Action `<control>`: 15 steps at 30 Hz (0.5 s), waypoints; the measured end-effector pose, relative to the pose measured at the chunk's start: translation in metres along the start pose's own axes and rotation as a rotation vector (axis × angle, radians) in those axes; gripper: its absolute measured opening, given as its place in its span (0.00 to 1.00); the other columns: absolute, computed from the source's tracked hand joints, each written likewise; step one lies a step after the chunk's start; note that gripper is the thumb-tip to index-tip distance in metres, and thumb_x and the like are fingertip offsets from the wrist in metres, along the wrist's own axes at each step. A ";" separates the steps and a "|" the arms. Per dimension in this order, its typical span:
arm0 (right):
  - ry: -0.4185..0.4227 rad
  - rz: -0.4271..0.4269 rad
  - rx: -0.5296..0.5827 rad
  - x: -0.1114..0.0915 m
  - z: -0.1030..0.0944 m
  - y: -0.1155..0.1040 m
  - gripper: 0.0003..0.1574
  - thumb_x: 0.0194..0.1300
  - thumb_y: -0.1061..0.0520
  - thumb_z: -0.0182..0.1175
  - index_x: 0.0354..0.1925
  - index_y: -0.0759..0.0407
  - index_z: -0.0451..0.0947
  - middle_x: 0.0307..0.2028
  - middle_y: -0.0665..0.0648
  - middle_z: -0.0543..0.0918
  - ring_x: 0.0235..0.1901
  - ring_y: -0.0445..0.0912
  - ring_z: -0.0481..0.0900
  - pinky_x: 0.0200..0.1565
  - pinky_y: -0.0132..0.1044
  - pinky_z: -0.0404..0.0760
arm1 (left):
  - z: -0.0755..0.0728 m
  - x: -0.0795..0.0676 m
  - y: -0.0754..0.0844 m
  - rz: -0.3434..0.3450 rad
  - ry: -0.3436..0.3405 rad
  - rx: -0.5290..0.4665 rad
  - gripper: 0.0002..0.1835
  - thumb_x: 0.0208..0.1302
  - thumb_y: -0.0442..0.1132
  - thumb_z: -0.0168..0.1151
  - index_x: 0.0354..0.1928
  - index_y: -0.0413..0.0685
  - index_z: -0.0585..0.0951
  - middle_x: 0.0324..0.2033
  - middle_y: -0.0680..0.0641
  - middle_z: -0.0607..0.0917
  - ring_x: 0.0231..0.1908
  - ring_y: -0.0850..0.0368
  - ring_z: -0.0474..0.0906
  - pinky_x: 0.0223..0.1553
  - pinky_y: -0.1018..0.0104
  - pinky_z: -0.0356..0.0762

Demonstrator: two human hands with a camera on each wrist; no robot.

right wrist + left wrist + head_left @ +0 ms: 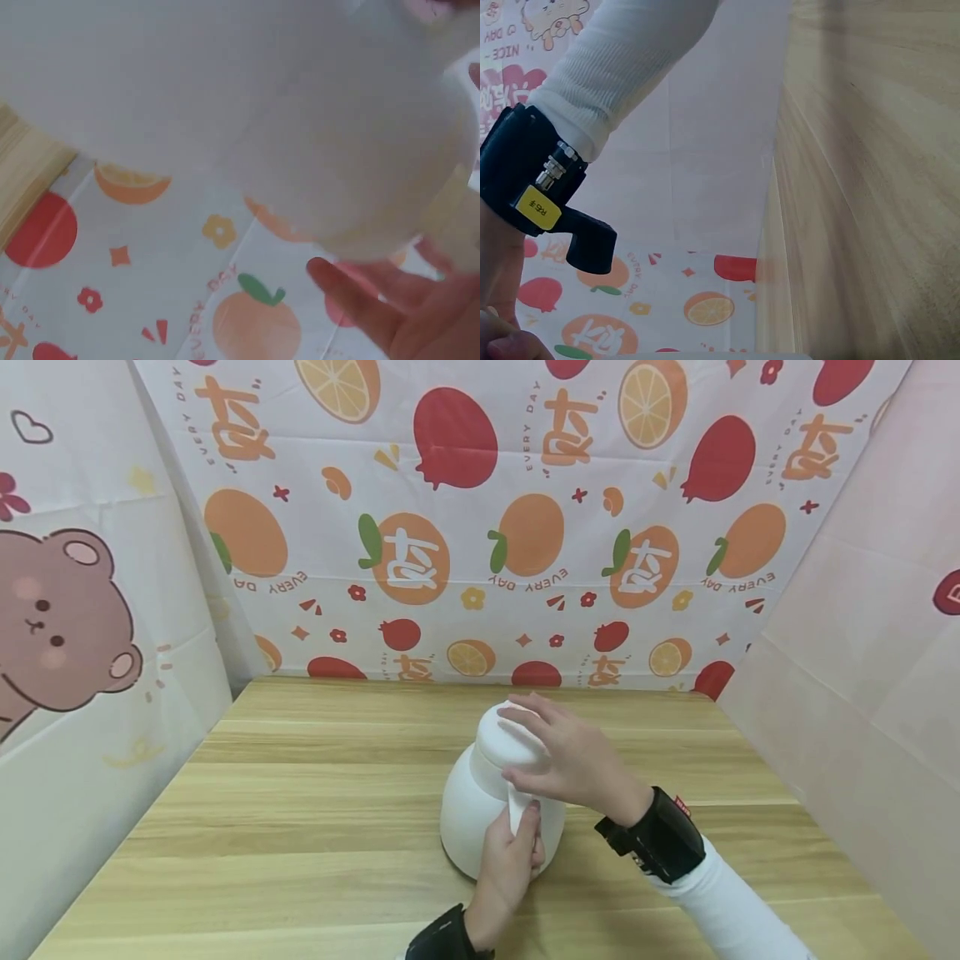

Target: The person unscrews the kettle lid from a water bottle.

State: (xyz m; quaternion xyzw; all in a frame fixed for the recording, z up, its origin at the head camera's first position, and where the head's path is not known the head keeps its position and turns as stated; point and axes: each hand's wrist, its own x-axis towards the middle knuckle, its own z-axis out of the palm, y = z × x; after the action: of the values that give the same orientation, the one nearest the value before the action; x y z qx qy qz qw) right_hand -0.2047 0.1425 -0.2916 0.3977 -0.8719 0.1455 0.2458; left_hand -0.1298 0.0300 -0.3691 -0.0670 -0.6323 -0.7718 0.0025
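A white, round-bodied thermos jug (pixel 468 810) with a domed lid (pixel 502 739) stands upright on the wooden table. Its handle (pixel 517 806) faces me, and my left hand (pixel 507 864) grips it, thumb on top. Over the lid's right side reaches my right hand (pixel 573 756), fingers spread across the top and thumb low near the neck. Seen from the right wrist, the fingers (pixel 360 307) look fairly straight beside the lid's rounded edge; firm contact is hard to tell. The jug's white surface (pixel 225 75) fills much of that view, blurred.
The wood-grain table (pixel 300 827) extends around the jug. Behind it hangs a fruit-print cloth (pixel 465 552); pale cloths (pixel 172 693) flank both sides. Black camera bands (pixel 663 835) sit on both wrists, and the right one also shows in the left wrist view.
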 end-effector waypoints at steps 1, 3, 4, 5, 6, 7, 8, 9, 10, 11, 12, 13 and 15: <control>0.014 0.005 -0.028 0.000 0.002 -0.002 0.38 0.48 0.41 0.69 0.57 0.53 0.75 0.58 0.61 0.80 0.58 0.55 0.76 0.46 0.48 0.86 | 0.000 0.000 0.000 0.002 -0.001 -0.001 0.23 0.71 0.39 0.45 0.28 0.18 0.63 0.08 0.54 0.62 0.08 0.72 0.56 0.12 0.81 0.56; 0.038 0.013 -0.067 0.000 0.004 -0.004 0.39 0.47 0.39 0.69 0.56 0.53 0.75 0.56 0.60 0.81 0.56 0.55 0.78 0.42 0.47 0.87 | 0.000 0.000 0.000 0.007 -0.003 0.001 0.23 0.72 0.39 0.45 0.28 0.19 0.63 0.08 0.54 0.62 0.08 0.72 0.56 0.12 0.81 0.56; 0.047 0.016 -0.077 0.000 0.006 -0.005 0.39 0.47 0.39 0.69 0.55 0.53 0.76 0.55 0.61 0.82 0.56 0.56 0.78 0.42 0.47 0.87 | 0.000 0.000 -0.001 0.011 -0.004 0.003 0.23 0.72 0.39 0.45 0.28 0.19 0.63 0.08 0.54 0.62 0.08 0.72 0.56 0.12 0.81 0.56; 0.054 0.019 -0.083 0.000 0.007 -0.005 0.38 0.47 0.39 0.69 0.55 0.54 0.76 0.54 0.61 0.83 0.57 0.56 0.78 0.43 0.48 0.87 | 0.000 0.000 -0.001 0.011 -0.004 0.004 0.24 0.72 0.39 0.45 0.28 0.18 0.63 0.08 0.54 0.62 0.08 0.72 0.56 0.12 0.81 0.56; 0.060 0.021 -0.086 0.000 0.008 -0.005 0.38 0.47 0.39 0.69 0.54 0.54 0.77 0.54 0.61 0.83 0.57 0.56 0.78 0.43 0.49 0.87 | 0.000 0.000 -0.001 0.013 -0.005 0.006 0.24 0.72 0.39 0.45 0.28 0.19 0.63 0.08 0.54 0.62 0.08 0.72 0.56 0.12 0.81 0.56; 0.063 0.023 -0.086 0.000 0.008 -0.005 0.38 0.47 0.39 0.69 0.54 0.54 0.77 0.53 0.61 0.83 0.57 0.56 0.78 0.44 0.49 0.87 | 0.000 0.000 -0.001 0.014 -0.006 0.003 0.24 0.72 0.39 0.45 0.28 0.19 0.63 0.09 0.54 0.62 0.08 0.72 0.56 0.12 0.81 0.56; 0.065 0.024 -0.084 0.000 0.009 -0.005 0.37 0.46 0.39 0.69 0.53 0.54 0.78 0.53 0.61 0.84 0.57 0.56 0.78 0.44 0.50 0.86 | 0.000 0.000 -0.001 0.012 -0.006 0.002 0.23 0.72 0.39 0.45 0.28 0.18 0.62 0.09 0.54 0.62 0.08 0.72 0.56 0.12 0.81 0.56; 0.065 0.021 -0.084 0.000 0.009 -0.005 0.37 0.47 0.39 0.69 0.53 0.55 0.78 0.53 0.61 0.84 0.56 0.56 0.78 0.44 0.49 0.86 | 0.000 0.000 -0.001 0.010 -0.006 -0.001 0.23 0.72 0.39 0.45 0.28 0.19 0.62 0.09 0.54 0.62 0.09 0.72 0.56 0.12 0.81 0.56; 0.064 0.017 -0.086 0.000 0.010 -0.004 0.36 0.47 0.39 0.69 0.52 0.55 0.78 0.53 0.61 0.84 0.56 0.56 0.78 0.44 0.49 0.86 | 0.000 0.000 -0.001 0.008 -0.004 -0.003 0.23 0.72 0.39 0.45 0.28 0.18 0.62 0.09 0.54 0.62 0.09 0.72 0.56 0.12 0.81 0.56; 0.064 0.013 -0.088 0.000 0.010 -0.004 0.36 0.47 0.40 0.69 0.51 0.56 0.78 0.53 0.61 0.84 0.56 0.56 0.78 0.44 0.49 0.86 | 0.000 0.000 -0.001 0.005 -0.002 -0.006 0.23 0.72 0.39 0.45 0.29 0.18 0.62 0.09 0.54 0.62 0.09 0.71 0.56 0.12 0.81 0.55; 0.066 0.008 -0.092 -0.001 0.010 -0.004 0.36 0.47 0.40 0.69 0.51 0.56 0.78 0.53 0.61 0.84 0.56 0.56 0.79 0.44 0.49 0.87 | 0.000 0.000 -0.001 0.004 -0.001 -0.005 0.23 0.72 0.39 0.45 0.29 0.18 0.62 0.09 0.54 0.62 0.09 0.72 0.56 0.12 0.81 0.55; 0.070 0.000 -0.100 0.000 0.011 -0.003 0.36 0.47 0.39 0.69 0.50 0.57 0.78 0.52 0.61 0.84 0.55 0.56 0.79 0.43 0.48 0.87 | 0.000 0.000 -0.001 0.005 -0.001 -0.006 0.23 0.72 0.39 0.45 0.29 0.18 0.62 0.09 0.54 0.62 0.09 0.72 0.56 0.12 0.81 0.55; 0.087 -0.018 -0.127 0.000 0.010 -0.003 0.35 0.46 0.39 0.69 0.48 0.58 0.79 0.50 0.61 0.86 0.53 0.55 0.81 0.40 0.46 0.88 | 0.000 0.000 -0.001 0.009 -0.002 -0.005 0.23 0.72 0.38 0.45 0.28 0.18 0.62 0.09 0.54 0.62 0.09 0.72 0.56 0.12 0.81 0.55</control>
State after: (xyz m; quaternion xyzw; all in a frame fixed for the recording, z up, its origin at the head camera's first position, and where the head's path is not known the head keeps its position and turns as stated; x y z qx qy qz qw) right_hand -0.2059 0.1364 -0.2999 0.3823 -0.8644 0.1048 0.3094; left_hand -0.1298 0.0299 -0.3702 -0.0707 -0.6302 -0.7732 0.0054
